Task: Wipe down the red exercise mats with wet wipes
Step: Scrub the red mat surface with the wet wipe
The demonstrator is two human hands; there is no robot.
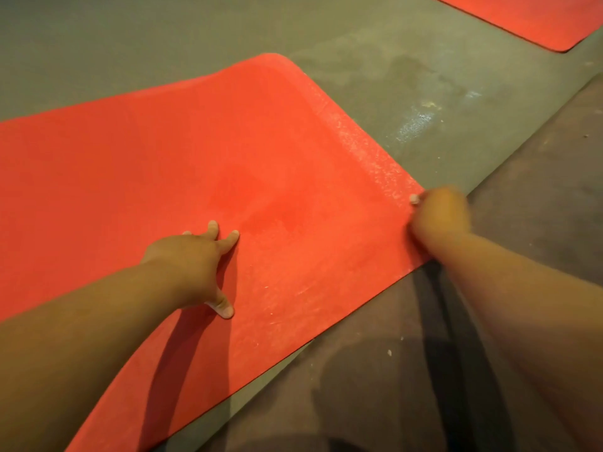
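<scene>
Red mats: two | near mat (163, 177) lies flat on the grey floor (359, 60), long way going left to right, short end on the right | second mat (528, 21) well past that end | hands: two | left hand (192, 256) fingers straight and spread, pressing the near mat | right hand (440, 213) blurry at the near mat's front right corner, can't tell if it grips
</scene>
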